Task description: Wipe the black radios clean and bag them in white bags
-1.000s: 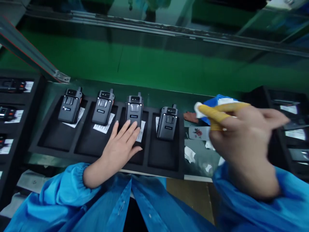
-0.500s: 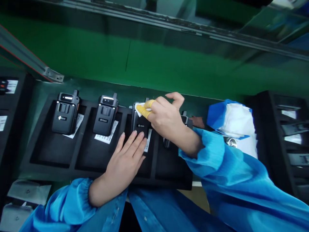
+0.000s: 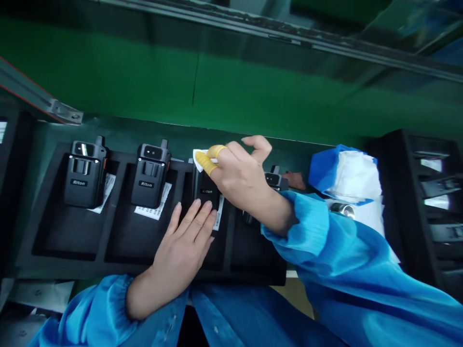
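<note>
A black handheld radio (image 3: 207,185) marked "Riton" lies in the third compartment of a black foam tray (image 3: 100,241). My right hand (image 3: 242,176), with yellow finger cots on two fingertips, pinches a white wipe (image 3: 198,159) against the radio's upper end, which it mostly hides. My left hand (image 3: 184,243) lies flat, fingers outstretched, its fingertips on the radio's lower end. Two similar radios, the leftmost one (image 3: 85,173) and its neighbour (image 3: 150,176), rest in the compartments to the left over white barcode labels. A fourth radio (image 3: 273,179) is partly covered by my right wrist.
A blue box (image 3: 323,168) of white wipes (image 3: 358,176) stands to the right, beside a round metal item (image 3: 343,210). Another dark tray (image 3: 412,193) holds several devices at far right. Grey pouches (image 3: 43,294) lie at lower left. A metal-edged shelf (image 3: 253,36) crosses above the green back panel.
My right hand has slid the wipe slightly left and up on the radio's upper end. My left hand keeps its place on the lower end. The whole view has shifted a little.
</note>
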{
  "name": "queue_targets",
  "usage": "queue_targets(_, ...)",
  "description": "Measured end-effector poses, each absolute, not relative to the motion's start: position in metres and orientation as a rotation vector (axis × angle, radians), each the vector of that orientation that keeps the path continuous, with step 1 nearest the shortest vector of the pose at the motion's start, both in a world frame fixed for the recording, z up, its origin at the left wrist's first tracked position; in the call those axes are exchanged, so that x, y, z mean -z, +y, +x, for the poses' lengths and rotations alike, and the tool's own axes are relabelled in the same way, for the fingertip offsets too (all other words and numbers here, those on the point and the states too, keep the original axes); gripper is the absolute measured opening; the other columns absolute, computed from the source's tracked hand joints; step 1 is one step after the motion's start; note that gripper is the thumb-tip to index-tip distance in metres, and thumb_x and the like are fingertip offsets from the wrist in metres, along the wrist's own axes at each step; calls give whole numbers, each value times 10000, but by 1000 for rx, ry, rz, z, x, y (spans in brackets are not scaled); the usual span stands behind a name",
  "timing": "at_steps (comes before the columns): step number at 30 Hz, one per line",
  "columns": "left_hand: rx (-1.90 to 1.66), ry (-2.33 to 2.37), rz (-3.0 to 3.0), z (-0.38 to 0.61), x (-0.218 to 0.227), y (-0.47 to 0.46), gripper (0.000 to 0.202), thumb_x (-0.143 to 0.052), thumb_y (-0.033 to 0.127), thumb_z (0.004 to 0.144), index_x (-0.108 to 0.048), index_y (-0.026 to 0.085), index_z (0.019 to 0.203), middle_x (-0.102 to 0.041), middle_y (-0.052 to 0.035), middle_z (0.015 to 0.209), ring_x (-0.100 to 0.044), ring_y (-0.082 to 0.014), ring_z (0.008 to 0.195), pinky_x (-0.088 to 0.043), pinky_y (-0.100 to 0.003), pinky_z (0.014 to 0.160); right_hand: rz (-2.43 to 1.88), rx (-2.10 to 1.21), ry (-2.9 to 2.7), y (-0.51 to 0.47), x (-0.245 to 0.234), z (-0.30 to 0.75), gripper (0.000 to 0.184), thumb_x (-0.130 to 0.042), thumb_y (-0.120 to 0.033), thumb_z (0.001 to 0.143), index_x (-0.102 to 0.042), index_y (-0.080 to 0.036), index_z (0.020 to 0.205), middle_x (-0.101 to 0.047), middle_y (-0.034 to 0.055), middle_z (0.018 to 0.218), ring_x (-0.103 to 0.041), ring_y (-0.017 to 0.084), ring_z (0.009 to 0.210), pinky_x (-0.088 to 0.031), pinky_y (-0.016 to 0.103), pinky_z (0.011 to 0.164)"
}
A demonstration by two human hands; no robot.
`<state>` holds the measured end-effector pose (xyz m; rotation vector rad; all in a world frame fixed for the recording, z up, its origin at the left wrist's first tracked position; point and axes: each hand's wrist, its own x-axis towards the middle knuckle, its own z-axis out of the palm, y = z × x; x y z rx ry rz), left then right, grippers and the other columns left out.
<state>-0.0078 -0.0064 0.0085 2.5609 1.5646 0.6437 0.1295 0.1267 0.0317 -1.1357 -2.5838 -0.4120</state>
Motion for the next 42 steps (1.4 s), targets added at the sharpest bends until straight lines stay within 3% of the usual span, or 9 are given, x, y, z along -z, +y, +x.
queue_targets(6,-637,1564,2557,-7,-9,-5,337,-482,193,950,-606,110,1252,-623,-92,1338,-572,-259,1254,-285,-462,1178,-1055,609,-2497,126,-24,160,408,-357,-67,915,-611,-187,618,-604,2,762,-450,136,776,-219,393,859)
queue_targets(11,-637,1565,2556,-8,-9,-6,340,-479,193,958,-592,112,1268,-607,-80,1358,-559,-267,1268,-271,-459,1179,-1390,306,-2458,124,-37,170,309,-399,-120,853,-672,-195,730,-593,35,789,-471,160,775,-231,431,832)
queue_targets(16,-637,1564,2552,-8,-9,-6,334,-464,200,966,-597,112,1259,-616,-76,1349,-565,-269,1260,-222,-454,1195,-1312,-11,-2584,114,-48,137,220,-472,-135,751,-677,-203,708,-583,38,840,-460,166,808,-228,432,838)
queue_targets(26,-620,1554,2546,-8,-10,-6,343,-479,192,959,-581,114,1277,-603,-79,1365,-547,-276,1280,-265,-473,1176,-1659,-7,-2546,118,-59,165,154,-471,-69,589,-595,-150,547,-515,43,692,-437,154,722,-239,422,787)
queue_targets(33,-610,1541,2538,-9,-11,-4,350,-495,197,950,-577,111,1279,-602,-102,1364,-534,-283,1295,-323,-501,1152,-1495,19,-2414,106,-51,170,265,-442,-140,829,-695,-209,790,-589,37,809,-503,184,814,-229,445,830)
queue_targets(37,-641,1544,2527,-9,-9,-4,348,-502,203,946,-591,110,1269,-602,-118,1361,-539,-277,1292,-328,-494,1160,-1288,18,-2482,98,-44,156,356,-396,-180,940,-696,-242,759,-620,5,834,-472,146,792,-195,421,854)
queue_targets(42,-731,1539,2511,-9,-6,-7,321,-518,180,929,-631,101,1219,-661,-144,1268,-560,-289,1270,-292,-535,1174,-867,340,-2556,86,-35,147,346,-460,-126,944,-678,-235,699,-654,-29,811,-437,125,774,-178,374,873)
